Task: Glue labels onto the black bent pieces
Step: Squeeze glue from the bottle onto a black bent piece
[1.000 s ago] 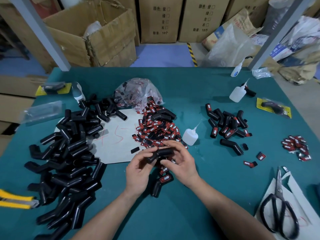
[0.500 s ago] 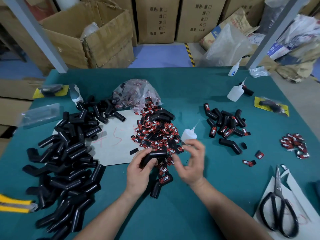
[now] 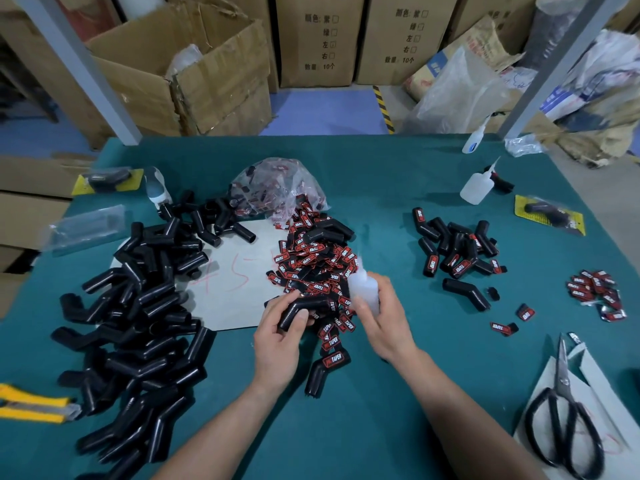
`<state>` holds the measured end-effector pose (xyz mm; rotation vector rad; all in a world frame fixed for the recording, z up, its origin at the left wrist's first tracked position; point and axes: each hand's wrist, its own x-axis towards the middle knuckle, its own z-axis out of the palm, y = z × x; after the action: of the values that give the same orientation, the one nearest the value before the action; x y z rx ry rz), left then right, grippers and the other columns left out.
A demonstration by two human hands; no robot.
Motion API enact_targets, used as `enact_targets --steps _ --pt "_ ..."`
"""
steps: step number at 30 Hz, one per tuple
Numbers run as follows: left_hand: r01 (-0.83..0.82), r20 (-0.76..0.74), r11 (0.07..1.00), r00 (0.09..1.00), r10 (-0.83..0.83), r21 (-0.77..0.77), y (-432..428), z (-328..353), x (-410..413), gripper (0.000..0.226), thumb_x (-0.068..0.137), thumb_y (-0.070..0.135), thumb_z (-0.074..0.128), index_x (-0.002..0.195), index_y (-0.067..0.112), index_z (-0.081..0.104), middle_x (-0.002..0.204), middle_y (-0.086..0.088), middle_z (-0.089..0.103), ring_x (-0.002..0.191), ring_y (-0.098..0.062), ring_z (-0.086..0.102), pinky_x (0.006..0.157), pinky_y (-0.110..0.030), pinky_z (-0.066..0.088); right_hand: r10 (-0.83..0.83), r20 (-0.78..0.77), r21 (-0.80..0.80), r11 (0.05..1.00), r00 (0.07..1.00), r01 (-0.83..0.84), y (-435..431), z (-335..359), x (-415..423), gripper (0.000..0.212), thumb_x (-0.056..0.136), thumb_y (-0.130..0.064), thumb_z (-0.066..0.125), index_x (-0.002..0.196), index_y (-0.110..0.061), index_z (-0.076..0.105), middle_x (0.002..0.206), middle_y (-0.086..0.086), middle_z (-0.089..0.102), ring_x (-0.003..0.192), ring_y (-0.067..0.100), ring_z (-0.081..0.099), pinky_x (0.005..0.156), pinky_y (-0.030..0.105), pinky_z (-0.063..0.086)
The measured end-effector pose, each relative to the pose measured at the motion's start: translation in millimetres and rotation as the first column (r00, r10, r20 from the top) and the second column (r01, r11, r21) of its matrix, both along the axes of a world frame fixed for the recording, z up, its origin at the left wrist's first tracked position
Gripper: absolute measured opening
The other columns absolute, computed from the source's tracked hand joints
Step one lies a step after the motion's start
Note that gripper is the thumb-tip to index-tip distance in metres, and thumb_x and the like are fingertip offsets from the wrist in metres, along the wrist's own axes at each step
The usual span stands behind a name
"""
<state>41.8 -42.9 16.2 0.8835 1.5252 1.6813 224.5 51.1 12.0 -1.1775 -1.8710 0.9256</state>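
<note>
Gripping a bent piece (image 3: pixel 313 303) with fingers and thumb curled round one leg, your left hand (image 3: pixel 277 344) sits low over the desk (image 3: pixel 381 209), its forearm coming in from the bottom edge. Your right hand (image 3: pixel 386 320) wraps round a glue bottle (image 3: pixel 363 289), nozzle up, just beside the piece. Motion blurs the bottle, so you cannot tell whether it touches the piece. Both hands work at the near edge of the label heap (image 3: pixel 315 261), which spills onto a paper sheet (image 3: pixel 235 285). A labelled piece (image 3: pixel 325 370) lies between your wrists.

Behind the heap, a clear bag (image 3: pixel 277 188) holds more labels and some black bits. Two yellow packs (image 3: pixel 550 216) at the desk's far corners each hold one black piece. An open carton (image 3: pixel 194 71) stands behind the desk, something pale showing inside.

Bare pieces (image 3: pixel 138 306) are piled at your left, finished pieces (image 3: pixel 457 251) at your right.
</note>
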Motion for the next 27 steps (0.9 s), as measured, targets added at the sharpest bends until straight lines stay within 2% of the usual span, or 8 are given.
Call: enact_targets --steps 2,4,8,11,15,18,23,27 --pt "-0.007 -0.003 1.000 1.000 0.007 -0.013 2.4 -2.3 -1.4 0.034 0.093 0.025 0.073 0.120 0.046 0.072 0.124 0.006 0.068 0.121 -0.021 0.065 0.104 -0.030 0.051 -0.010 -0.022 -0.013 1.000 1.000 0.009 -2.6 1.1 -2.0 0.045 0.090 -0.057 0.062 0.130 -0.054 0.043 0.120 -0.033 0.055 0.107 -0.002 0.059 0.087 0.013 0.045" --pt "-0.022 0.020 0.999 1.000 0.022 -0.036 5.2 -3.1 -3.9 0.047 0.091 0.009 0.076 0.115 0.050 0.073 0.121 0.011 0.070 0.119 -0.013 0.065 0.103 -0.020 0.049 -0.134 -0.205 -0.077 0.990 0.970 0.120 -2.6 4.1 -3.6 0.042 0.080 -0.049 0.074 0.118 -0.051 0.055 0.110 -0.028 0.063 0.097 0.000 0.063 0.081 0.017 0.050" --pt "-0.021 0.048 0.998 0.999 0.023 -0.056 9.3 -4.7 -5.9 0.055 0.087 -0.002 0.078 0.108 0.049 0.076 0.117 0.013 0.072 0.115 -0.008 0.066 0.101 -0.016 0.048 -0.357 -0.638 -0.398 0.911 0.682 0.104 10.8 13.3 -0.2 0.023 0.073 -0.017 0.080 0.095 -0.024 0.076 0.089 -0.005 0.071 0.076 0.008 0.063 0.066 0.019 0.051" --pt "0.002 0.091 0.994 0.996 0.008 -0.109 10.5 -6.3 -5.5 0.050 0.086 -0.001 0.079 0.110 0.042 0.075 0.116 0.013 0.075 0.111 -0.005 0.069 0.098 -0.016 0.051 -0.515 -0.710 -0.603 0.797 0.481 -0.037 17.4 20.1 1.4 0.016 0.081 -0.018 0.069 0.096 -0.013 0.068 0.082 0.003 0.068 0.064 0.010 0.058 0.050 0.020 0.043" --pt "0.046 0.066 0.988 0.997 -0.036 -0.146 10.7 -6.5 -6.0 0.051 0.085 0.000 0.081 0.102 0.047 0.075 0.106 0.014 0.078 0.099 -0.004 0.073 0.086 -0.011 0.052 -0.613 -0.628 -0.678 0.734 0.480 0.049 18.0 21.0 -0.2 0.027 0.087 -0.037 0.060 0.095 -0.012 0.053 0.073 0.008 0.061 0.048 0.016 0.045 0.041 0.024 0.030" --pt "0.066 0.031 0.983 0.998 -0.061 -0.173 9.9 -6.2 -3.7 0.044 0.084 0.004 0.084 0.099 0.045 0.077 0.103 0.015 0.078 0.097 -0.004 0.073 0.084 -0.010 0.051 -0.648 -0.580 -0.710 0.699 0.493 0.084 14.7 21.9 -3.3 0.032 0.090 -0.041 0.058 0.097 -0.011 0.051 0.069 0.009 0.056 0.041 0.015 0.038 0.039 0.022 0.028" --pt "0.053 0.040 0.981 0.998 -0.047 -0.184 9.6 -2.8 -4.4 0.044 0.084 0.007 0.084 0.099 0.048 0.078 0.104 0.014 0.078 0.098 -0.006 0.073 0.087 -0.013 0.053 -0.597 -0.646 -0.677 0.736 0.476 0.004 13.2 27.5 -9.7 0.022 0.098 -0.029 0.060 0.101 -0.008 0.055 0.077 0.008 0.061 0.051 0.015 0.047 0.045 0.025 0.038" --pt "0.029 0.043 0.982 0.999 -0.021 -0.185 9.2 -1.2 -4.3 0.051 0.084 0.010 0.084 0.101 0.057 0.075 0.107 0.015 0.078 0.102 -0.006 0.073 0.089 -0.014 0.053 -0.551 -0.691 -0.630 0.776 0.467 -0.018 11.1 32.1 -13.6 0.017 0.091 -0.020 0.068 0.100 -0.008 0.060 0.088 0.010 0.065 0.064 0.012 0.056 0.048 0.023 0.042"
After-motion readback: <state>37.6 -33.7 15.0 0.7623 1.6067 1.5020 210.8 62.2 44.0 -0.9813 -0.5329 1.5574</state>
